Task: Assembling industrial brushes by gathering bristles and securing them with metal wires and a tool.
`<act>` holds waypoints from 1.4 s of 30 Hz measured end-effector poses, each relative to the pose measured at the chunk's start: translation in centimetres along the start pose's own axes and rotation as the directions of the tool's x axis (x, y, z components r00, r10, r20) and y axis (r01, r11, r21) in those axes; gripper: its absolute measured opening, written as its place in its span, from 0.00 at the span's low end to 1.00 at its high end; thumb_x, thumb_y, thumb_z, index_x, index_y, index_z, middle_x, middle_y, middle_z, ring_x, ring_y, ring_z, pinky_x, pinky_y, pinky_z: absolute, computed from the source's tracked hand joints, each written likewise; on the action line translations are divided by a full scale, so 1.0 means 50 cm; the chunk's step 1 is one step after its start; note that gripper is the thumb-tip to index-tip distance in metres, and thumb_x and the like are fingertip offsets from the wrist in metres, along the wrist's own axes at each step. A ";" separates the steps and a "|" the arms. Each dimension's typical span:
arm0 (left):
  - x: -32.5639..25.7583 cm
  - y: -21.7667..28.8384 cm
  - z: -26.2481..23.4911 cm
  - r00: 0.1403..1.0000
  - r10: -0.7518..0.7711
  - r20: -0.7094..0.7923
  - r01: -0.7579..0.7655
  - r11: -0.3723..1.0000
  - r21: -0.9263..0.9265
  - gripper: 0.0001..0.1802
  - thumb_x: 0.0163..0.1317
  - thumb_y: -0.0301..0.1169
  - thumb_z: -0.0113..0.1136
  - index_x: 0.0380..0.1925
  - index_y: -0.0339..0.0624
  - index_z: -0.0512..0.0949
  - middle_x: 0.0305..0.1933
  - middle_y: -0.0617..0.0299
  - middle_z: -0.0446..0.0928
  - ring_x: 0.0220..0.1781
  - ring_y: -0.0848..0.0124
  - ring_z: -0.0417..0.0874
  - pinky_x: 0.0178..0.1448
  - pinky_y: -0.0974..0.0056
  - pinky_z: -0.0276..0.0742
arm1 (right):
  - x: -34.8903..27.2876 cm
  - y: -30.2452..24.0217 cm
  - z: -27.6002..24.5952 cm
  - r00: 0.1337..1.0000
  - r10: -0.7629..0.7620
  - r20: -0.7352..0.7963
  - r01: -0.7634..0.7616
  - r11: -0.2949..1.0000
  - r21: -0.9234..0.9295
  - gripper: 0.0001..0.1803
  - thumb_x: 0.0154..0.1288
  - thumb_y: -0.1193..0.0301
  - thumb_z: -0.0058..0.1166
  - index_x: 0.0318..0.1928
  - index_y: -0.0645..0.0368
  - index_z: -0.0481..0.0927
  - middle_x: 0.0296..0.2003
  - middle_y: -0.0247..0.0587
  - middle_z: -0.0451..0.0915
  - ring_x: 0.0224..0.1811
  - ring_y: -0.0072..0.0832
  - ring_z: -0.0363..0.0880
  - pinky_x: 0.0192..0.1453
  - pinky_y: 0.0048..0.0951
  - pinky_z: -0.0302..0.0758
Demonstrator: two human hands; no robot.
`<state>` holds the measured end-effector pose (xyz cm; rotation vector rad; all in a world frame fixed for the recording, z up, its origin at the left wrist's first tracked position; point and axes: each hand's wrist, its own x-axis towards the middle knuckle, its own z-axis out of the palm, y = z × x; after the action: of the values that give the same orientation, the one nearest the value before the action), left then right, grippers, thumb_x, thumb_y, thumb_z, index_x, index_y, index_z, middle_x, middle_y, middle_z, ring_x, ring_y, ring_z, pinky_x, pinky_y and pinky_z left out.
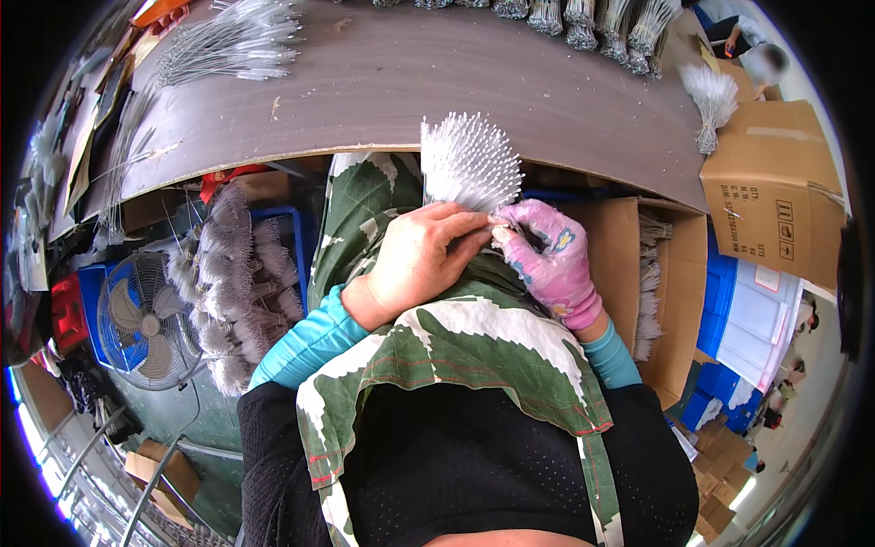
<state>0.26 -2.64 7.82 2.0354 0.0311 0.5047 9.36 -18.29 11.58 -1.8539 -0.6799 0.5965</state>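
A fanned bundle of thin wire brushes (469, 162) with white bristles stands upright over my lap, at the near edge of the table. My bare left hand (415, 262) is closed around its lower end, hiding the wire stems. My right hand (554, 260), in a pink patterned glove, meets the left fingertips at the base of the bundle. Its thumb and fingers are pinched together there; whatever they grip is too small to make out.
Loose wire brushes (232, 41) lie on the brown table (365, 96), with tied bundles (583, 23) along its far side. Another bundle (711, 100) sits near a cardboard box (775, 187) at right. A fan (150, 324) and hanging brush bundles (228, 292) are at left; an open carton (620, 264) is at right.
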 end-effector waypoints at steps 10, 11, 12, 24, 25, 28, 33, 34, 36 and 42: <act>-0.005 0.001 -0.009 0.991 -0.124 0.044 0.125 0.992 -0.015 0.05 0.54 0.30 0.63 0.29 0.41 0.81 0.26 0.58 0.77 0.26 0.60 0.80 0.29 0.62 0.75 | 0.003 0.001 0.002 0.997 -0.043 0.061 0.040 0.998 0.044 0.09 0.60 0.79 0.53 0.42 0.65 0.78 0.35 0.33 0.79 0.36 0.17 0.74 0.42 0.20 0.72; -0.005 0.002 -0.010 0.990 -0.131 0.052 0.132 0.991 -0.013 0.05 0.54 0.30 0.63 0.29 0.41 0.81 0.26 0.58 0.77 0.26 0.60 0.79 0.29 0.62 0.75 | 0.002 0.000 0.003 0.997 -0.042 0.061 0.040 0.998 0.044 0.09 0.60 0.79 0.53 0.42 0.65 0.78 0.35 0.33 0.79 0.36 0.17 0.74 0.42 0.20 0.72; -0.006 0.002 -0.010 0.989 -0.138 0.060 0.139 0.990 -0.010 0.05 0.54 0.31 0.63 0.29 0.41 0.81 0.26 0.58 0.77 0.25 0.60 0.79 0.29 0.62 0.74 | 0.001 -0.002 0.004 0.998 0.011 0.059 -0.015 0.997 0.075 0.09 0.61 0.79 0.53 0.42 0.65 0.78 0.35 0.32 0.78 0.36 0.16 0.73 0.41 0.19 0.71; -0.013 -0.003 -0.004 0.986 -0.157 0.049 0.160 0.985 -0.068 0.05 0.54 0.29 0.62 0.30 0.40 0.80 0.25 0.58 0.76 0.26 0.59 0.79 0.30 0.61 0.74 | 0.002 0.005 0.008 0.999 0.011 0.043 -0.017 0.991 0.132 0.08 0.61 0.80 0.51 0.41 0.64 0.77 0.34 0.31 0.76 0.36 0.14 0.73 0.41 0.17 0.70; -0.013 -0.003 -0.005 0.986 -0.158 0.048 0.161 0.985 -0.068 0.05 0.54 0.29 0.62 0.30 0.40 0.80 0.25 0.58 0.76 0.26 0.59 0.79 0.30 0.61 0.74 | 0.002 0.006 0.009 0.999 -0.021 0.037 0.017 0.994 0.109 0.07 0.61 0.80 0.52 0.41 0.64 0.77 0.34 0.31 0.76 0.36 0.14 0.73 0.41 0.17 0.70; -0.015 -0.006 -0.007 0.978 -0.195 0.068 0.201 0.976 -0.084 0.05 0.54 0.29 0.62 0.31 0.40 0.80 0.25 0.58 0.76 0.28 0.60 0.79 0.32 0.61 0.74 | 0.001 0.002 0.013 0.996 0.087 0.023 -0.090 0.964 0.249 0.05 0.61 0.79 0.53 0.38 0.64 0.77 0.33 0.31 0.76 0.35 0.14 0.73 0.40 0.16 0.70; -0.016 -0.008 -0.015 0.999 -0.047 -0.009 0.048 0.997 0.063 0.06 0.53 0.27 0.63 0.31 0.41 0.79 0.26 0.59 0.76 0.32 0.59 0.78 0.36 0.61 0.75 | 0.015 0.018 0.001 0.981 -0.103 -0.165 0.128 0.980 0.155 0.04 0.59 0.80 0.57 0.35 0.65 0.76 0.29 0.31 0.76 0.31 0.15 0.75 0.36 0.18 0.73; -0.019 -0.011 -0.012 0.999 -0.048 -0.010 0.048 0.997 0.064 0.06 0.53 0.27 0.63 0.31 0.41 0.79 0.26 0.59 0.76 0.32 0.59 0.78 0.36 0.61 0.75 | 0.018 0.017 0.005 0.974 -0.084 -0.208 0.125 0.974 0.189 0.06 0.57 0.81 0.58 0.36 0.65 0.76 0.31 0.32 0.75 0.31 0.16 0.75 0.36 0.19 0.74; -0.025 -0.017 -0.007 0.996 -0.015 -0.087 0.018 0.999 0.043 0.08 0.52 0.26 0.64 0.33 0.41 0.79 0.28 0.59 0.77 0.31 0.59 0.79 0.34 0.61 0.75 | 0.027 0.012 0.007 0.967 -0.066 -0.247 0.123 0.967 0.223 0.08 0.55 0.82 0.58 0.36 0.65 0.77 0.33 0.33 0.75 0.32 0.17 0.76 0.37 0.20 0.74; -0.034 -0.021 -0.012 0.982 -0.174 -0.077 0.168 0.982 -0.083 0.15 0.48 0.23 0.67 0.38 0.39 0.77 0.32 0.57 0.79 0.31 0.66 0.81 0.35 0.67 0.77 | 0.042 0.016 0.002 0.899 -0.434 -0.063 0.398 0.868 -0.298 0.14 0.50 0.86 0.57 0.39 0.62 0.78 0.35 0.39 0.75 0.34 0.27 0.77 0.38 0.25 0.75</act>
<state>-1.33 -1.99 6.61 1.9159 0.2331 0.4753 10.96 -17.00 10.63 -1.8981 -1.0859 0.0974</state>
